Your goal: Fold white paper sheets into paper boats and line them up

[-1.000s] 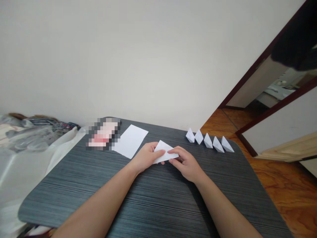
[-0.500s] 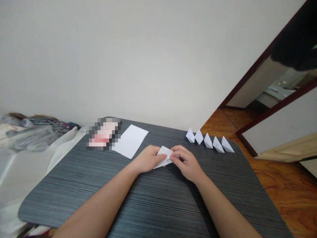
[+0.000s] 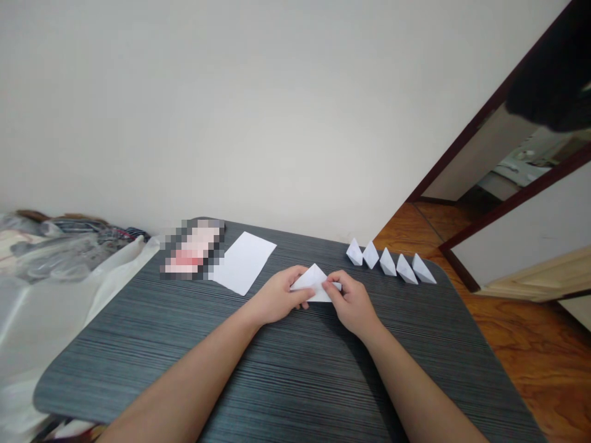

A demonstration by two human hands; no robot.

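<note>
- The dark grey wood-grain bench (image 3: pixel 295 381) stretches under both forearms.
- A flat white rectangular paper sheet (image 3: pixel 244 262) lies just left of the fingers, slightly beyond them.
- Five small white folded paper shapes (image 3: pixel 390 263) stand in a row, beyond and right of the fingers.
- The left hand (image 3: pixel 277 299) and right hand (image 3: pixel 353 301) meet. Their fingers (image 3: pixel 333 284) are pinched together on a white folded paper triangle (image 3: pixel 314 280), which sits between them at the bench surface.

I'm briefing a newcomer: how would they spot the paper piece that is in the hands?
On the dark striped table, look between the flat white sheet and the row of five folded pieces. The small white triangle is there; it alone is pinched by both the left hand and right hand.
</note>
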